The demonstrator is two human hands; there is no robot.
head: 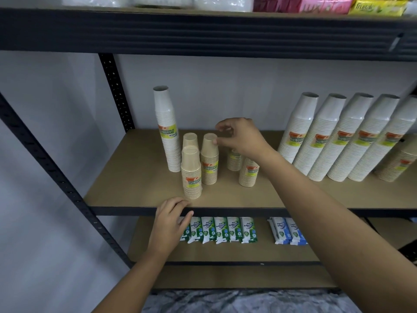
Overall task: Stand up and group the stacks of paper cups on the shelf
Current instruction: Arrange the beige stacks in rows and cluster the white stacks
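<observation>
On the middle shelf (140, 177) a tall white cup stack (165, 129) stands upright at the left. Several short tan cup stacks stand beside it: one in front (191, 175), one behind it (190, 141), one in the middle (209, 163) and one to the right (248, 173). Another tan stack (234, 162) is partly hidden behind my right hand (241, 138). That hand hovers by the middle stack's top, its thumb tip touching the top cup and the index finger curled above, apart from it. My left hand (170, 220) holds the shelf's front edge.
Several tall white cup stacks (325, 136) lean in a row at the right, with a tan stack (397, 168) at the far right. Green wipe packs (221, 230) and blue ones (286, 231) lie on the lower shelf. Black uprights (115, 91) frame the left side.
</observation>
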